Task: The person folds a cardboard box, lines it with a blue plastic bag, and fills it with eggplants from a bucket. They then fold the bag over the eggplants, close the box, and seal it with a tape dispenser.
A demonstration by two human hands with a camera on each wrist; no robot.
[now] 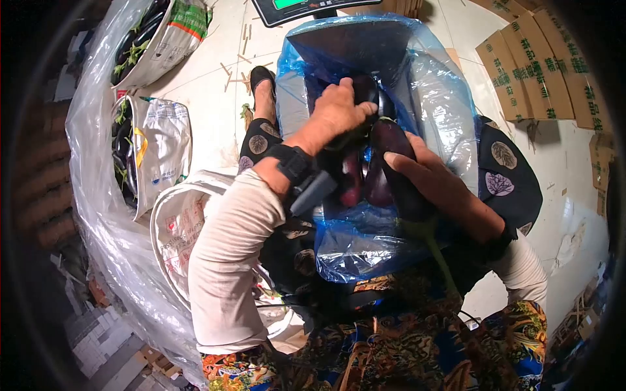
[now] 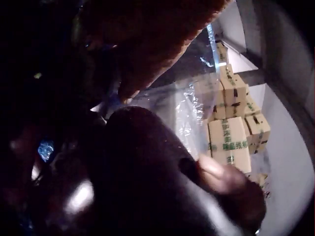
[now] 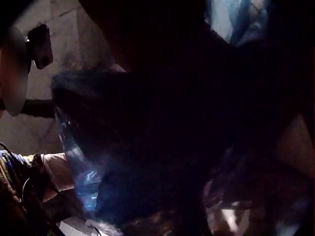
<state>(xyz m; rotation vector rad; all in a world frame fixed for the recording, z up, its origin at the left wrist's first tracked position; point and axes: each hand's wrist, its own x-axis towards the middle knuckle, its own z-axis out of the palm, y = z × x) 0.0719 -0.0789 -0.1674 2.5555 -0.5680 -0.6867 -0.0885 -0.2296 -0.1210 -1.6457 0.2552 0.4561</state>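
In the head view a box lined with a blue plastic bag [image 1: 365, 251] stands between the person's knees, with several dark purple eggplants [image 1: 352, 179] inside. The right hand [image 1: 440, 173] grips a long eggplant [image 1: 393, 153] over the box, thumb on top and green stem toward the person. That same eggplant [image 2: 147, 147] fills the middle of the left wrist view, with the right thumb [image 2: 216, 174] against its side. Deeper in the box, the left hand [image 1: 339, 109] holds another dark eggplant [image 1: 364, 86] between thumb and fingers, partly hidden. The right wrist view is mostly dark.
Sacks of eggplants [image 1: 163, 143] stand on the left beside clear plastic sheeting [image 1: 98, 169]. A scale [image 1: 306, 8] with a green display is beyond the box. Printed cartons [image 1: 531, 68] are stacked at the right. A white bucket-like container [image 1: 173, 221] sits by the left elbow.
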